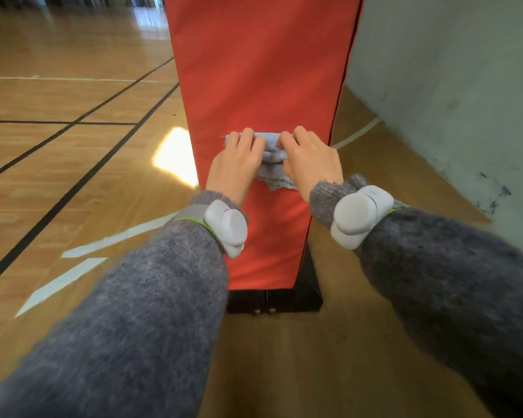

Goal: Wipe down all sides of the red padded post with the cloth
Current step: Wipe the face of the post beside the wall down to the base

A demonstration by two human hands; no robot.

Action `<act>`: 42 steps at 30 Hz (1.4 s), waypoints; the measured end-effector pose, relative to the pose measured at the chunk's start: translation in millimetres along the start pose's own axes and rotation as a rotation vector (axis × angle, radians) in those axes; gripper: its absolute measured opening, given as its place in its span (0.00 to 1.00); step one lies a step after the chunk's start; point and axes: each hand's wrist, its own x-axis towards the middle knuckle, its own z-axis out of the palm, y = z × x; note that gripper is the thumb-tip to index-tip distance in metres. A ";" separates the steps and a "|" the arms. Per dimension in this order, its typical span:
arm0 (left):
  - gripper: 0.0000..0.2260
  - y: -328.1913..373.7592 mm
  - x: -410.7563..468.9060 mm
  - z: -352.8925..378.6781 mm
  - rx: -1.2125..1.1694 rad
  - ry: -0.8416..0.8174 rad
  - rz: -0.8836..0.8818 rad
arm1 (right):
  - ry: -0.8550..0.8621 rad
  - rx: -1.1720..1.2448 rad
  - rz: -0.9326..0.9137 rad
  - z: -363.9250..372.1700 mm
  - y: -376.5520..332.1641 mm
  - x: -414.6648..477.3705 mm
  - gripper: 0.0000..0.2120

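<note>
The red padded post (260, 70) stands upright in the middle of the view, its near face toward me. A pale blue-grey cloth (271, 167) is bunched flat against that face at about mid height. My left hand (237, 164) presses on the cloth's left part with curled fingers over its top edge. My right hand (310, 161) holds the cloth's right part the same way. Both hands lie side by side, thumbs nearly meeting over the cloth's middle. The cloth's frayed lower edge hangs below my hands.
The post sits on a black base (274, 300) on a wooden gym floor (73, 140) with black and white court lines. A pale wall (453, 86) runs close along the right side of the post. Sunlight glares on the floor left of the post.
</note>
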 end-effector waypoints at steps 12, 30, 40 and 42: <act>0.15 3.1 -46.6 20.2 -0.200 -0.162 0.068 | -0.075 -0.036 -0.023 25.6 -32.5 -44.8 0.12; 0.11 23.2 -56.8 44.3 -0.424 0.210 -0.398 | 0.162 0.157 0.153 45.8 -37.0 -56.0 0.12; 0.14 69.0 -132.0 72.7 -0.492 -0.190 -0.465 | -0.170 0.323 0.368 72.3 -71.7 -154.0 0.20; 0.12 69.0 -132.2 70.6 -0.500 -0.265 -0.486 | -0.188 0.347 0.416 72.6 -74.2 -156.6 0.20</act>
